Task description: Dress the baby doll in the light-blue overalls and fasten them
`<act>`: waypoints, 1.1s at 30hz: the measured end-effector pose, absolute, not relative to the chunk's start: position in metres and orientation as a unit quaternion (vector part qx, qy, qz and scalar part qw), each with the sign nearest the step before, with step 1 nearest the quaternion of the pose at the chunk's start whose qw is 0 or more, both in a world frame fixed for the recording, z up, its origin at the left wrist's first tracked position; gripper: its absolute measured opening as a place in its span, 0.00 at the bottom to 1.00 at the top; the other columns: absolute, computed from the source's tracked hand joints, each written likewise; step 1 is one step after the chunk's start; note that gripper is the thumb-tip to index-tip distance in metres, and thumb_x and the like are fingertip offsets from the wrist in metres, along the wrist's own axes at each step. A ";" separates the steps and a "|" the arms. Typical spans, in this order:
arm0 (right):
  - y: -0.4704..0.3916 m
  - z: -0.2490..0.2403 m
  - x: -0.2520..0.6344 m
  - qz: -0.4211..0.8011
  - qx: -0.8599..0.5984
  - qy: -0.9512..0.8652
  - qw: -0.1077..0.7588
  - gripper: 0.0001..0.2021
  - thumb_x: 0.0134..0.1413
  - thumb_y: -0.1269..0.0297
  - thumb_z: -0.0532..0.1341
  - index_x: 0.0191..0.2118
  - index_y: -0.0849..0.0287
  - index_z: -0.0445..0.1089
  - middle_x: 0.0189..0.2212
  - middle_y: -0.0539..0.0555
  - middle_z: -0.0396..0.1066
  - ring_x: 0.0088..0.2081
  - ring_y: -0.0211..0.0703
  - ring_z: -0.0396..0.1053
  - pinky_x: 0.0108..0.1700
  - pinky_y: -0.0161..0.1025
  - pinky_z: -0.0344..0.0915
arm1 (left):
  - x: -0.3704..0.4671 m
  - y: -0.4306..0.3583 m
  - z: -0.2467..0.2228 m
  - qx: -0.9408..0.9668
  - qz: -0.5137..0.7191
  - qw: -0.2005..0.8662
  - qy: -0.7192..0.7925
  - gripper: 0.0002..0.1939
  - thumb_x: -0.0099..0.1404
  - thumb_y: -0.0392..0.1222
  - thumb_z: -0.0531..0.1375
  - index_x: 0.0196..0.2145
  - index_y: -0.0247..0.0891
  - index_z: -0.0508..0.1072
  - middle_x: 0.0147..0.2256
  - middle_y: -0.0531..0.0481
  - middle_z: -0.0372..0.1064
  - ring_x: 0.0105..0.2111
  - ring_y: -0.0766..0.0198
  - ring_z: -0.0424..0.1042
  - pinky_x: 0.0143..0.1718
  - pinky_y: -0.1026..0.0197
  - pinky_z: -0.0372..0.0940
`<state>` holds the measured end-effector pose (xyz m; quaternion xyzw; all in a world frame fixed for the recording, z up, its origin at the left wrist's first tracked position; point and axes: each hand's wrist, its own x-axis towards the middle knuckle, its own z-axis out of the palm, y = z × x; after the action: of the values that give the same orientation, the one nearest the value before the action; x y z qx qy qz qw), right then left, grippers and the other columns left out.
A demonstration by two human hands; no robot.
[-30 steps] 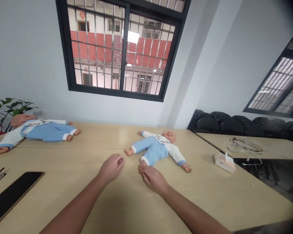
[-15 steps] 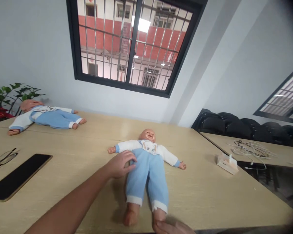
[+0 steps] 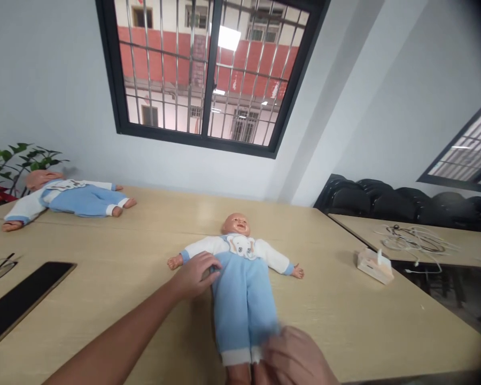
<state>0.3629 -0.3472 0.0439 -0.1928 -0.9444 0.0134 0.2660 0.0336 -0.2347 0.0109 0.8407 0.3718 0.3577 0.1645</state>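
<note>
Near doll (image 3: 244, 289) face up, head toward far edge of desk (image 3: 336, 331)
Feet toward near edge; left hand (image 3: 198, 274) at its waist, grip part-open, thumb apart from fingers; right hand (image 3: 294, 355) blurred at lower trouser leg, cannot tell if grip is open or closed; second doll (image 3: 78, 199) by far left corner, phone (image 3: 26, 299) toward left edge, tissue box (image 3: 374, 266) near right edge
</note>
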 end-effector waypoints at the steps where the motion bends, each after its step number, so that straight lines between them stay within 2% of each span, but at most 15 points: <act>1: -0.333 0.056 0.354 0.002 -0.183 -0.944 0.273 0.16 0.66 0.68 0.54 0.56 0.50 0.68 0.44 0.57 0.80 0.42 0.50 0.77 0.45 0.47 0.71 | 0.033 -0.231 0.011 0.837 0.364 0.152 0.380 0.12 0.74 0.48 0.54 0.48 0.42 0.72 0.48 0.45 0.75 0.51 0.54 0.70 0.56 0.51 0.63; 3: -0.297 0.079 0.333 -0.002 -0.189 -0.937 0.293 0.13 0.66 0.69 0.52 0.49 0.54 0.70 0.41 0.57 0.79 0.41 0.49 0.75 0.44 0.46 0.69 | 0.033 -0.220 0.014 0.827 0.374 0.130 0.400 0.13 0.74 0.47 0.54 0.50 0.42 0.72 0.51 0.44 0.74 0.54 0.53 0.69 0.59 0.50 0.61; 5: -0.255 0.096 0.309 0.053 -0.259 -0.925 0.274 0.12 0.69 0.66 0.51 0.44 0.55 0.72 0.39 0.57 0.78 0.41 0.47 0.73 0.46 0.45 0.68 | 0.031 -0.204 0.019 0.807 0.376 0.133 0.435 0.16 0.73 0.48 0.55 0.54 0.42 0.71 0.55 0.43 0.72 0.57 0.52 0.67 0.63 0.49 0.58; 7: -0.211 0.105 0.284 0.109 -0.312 -0.911 0.246 0.13 0.70 0.63 0.52 0.47 0.56 0.73 0.44 0.57 0.77 0.45 0.47 0.73 0.50 0.44 0.67 | 0.028 -0.183 0.022 0.783 0.371 0.156 0.475 0.22 0.73 0.50 0.54 0.59 0.40 0.68 0.60 0.40 0.68 0.61 0.50 0.64 0.66 0.48 0.55; 10: -0.159 0.102 0.254 0.125 -0.383 -0.898 0.178 0.16 0.66 0.63 0.56 0.54 0.60 0.72 0.53 0.61 0.75 0.53 0.50 0.71 0.57 0.44 0.63 | 0.025 -0.151 0.025 0.766 0.349 0.178 0.509 0.30 0.73 0.54 0.53 0.64 0.33 0.63 0.64 0.34 0.63 0.65 0.46 0.61 0.67 0.44 0.53; 13: -0.131 0.087 0.237 0.122 -0.431 -0.886 0.123 0.18 0.64 0.60 0.57 0.55 0.63 0.74 0.53 0.65 0.75 0.56 0.55 0.70 0.57 0.47 0.62 | 0.030 -0.128 0.025 0.773 0.315 0.208 0.510 0.32 0.73 0.58 0.51 0.64 0.31 0.66 0.64 0.32 0.64 0.65 0.44 0.63 0.66 0.44 0.55; 18: -0.121 0.064 0.237 0.107 -0.446 -0.880 0.124 0.23 0.65 0.53 0.56 0.55 0.63 0.74 0.53 0.69 0.74 0.59 0.63 0.67 0.59 0.55 0.58 | 0.052 -0.105 0.018 0.802 0.277 0.282 0.448 0.25 0.75 0.55 0.47 0.54 0.41 0.76 0.56 0.47 0.76 0.55 0.56 0.73 0.58 0.57 0.64; 23: -0.118 0.060 0.244 0.093 -0.449 -0.876 0.149 0.27 0.69 0.50 0.49 0.60 0.65 0.70 0.57 0.70 0.72 0.60 0.62 0.68 0.59 0.53 0.59 | 0.049 -0.091 0.010 0.789 0.276 0.306 0.456 0.23 0.69 0.58 0.56 0.47 0.36 0.76 0.48 0.44 0.77 0.49 0.55 0.73 0.52 0.57 0.66; 27: -0.120 0.066 0.242 0.077 -0.476 -0.863 0.148 0.27 0.71 0.50 0.47 0.53 0.64 0.75 0.53 0.70 0.75 0.56 0.62 0.71 0.56 0.52 0.61 | 0.032 -0.092 0.008 0.774 0.277 0.318 0.473 0.28 0.67 0.67 0.56 0.39 0.36 0.74 0.39 0.46 0.74 0.41 0.57 0.71 0.45 0.59 0.65; 29: -0.122 0.069 0.242 0.070 -0.488 -0.857 0.149 0.28 0.71 0.50 0.46 0.50 0.64 0.77 0.51 0.70 0.76 0.55 0.62 0.72 0.55 0.52 0.61 | 0.023 -0.098 0.008 0.769 0.278 0.327 0.473 0.30 0.65 0.70 0.56 0.37 0.36 0.71 0.35 0.49 0.70 0.37 0.60 0.68 0.40 0.60 0.63; 33: -0.123 0.072 0.243 0.070 -0.504 -0.847 0.154 0.31 0.72 0.48 0.43 0.50 0.64 0.77 0.51 0.71 0.76 0.55 0.61 0.72 0.56 0.52 0.60 | 0.006 -0.125 0.009 0.769 0.269 0.350 0.463 0.30 0.64 0.72 0.57 0.32 0.37 0.66 0.30 0.54 0.61 0.31 0.65 0.60 0.33 0.63 0.58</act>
<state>0.2434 -0.1225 0.0723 -0.5043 -0.8468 0.0698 0.1541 0.0059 -0.1250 0.0086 0.7688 0.4630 0.2689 0.3497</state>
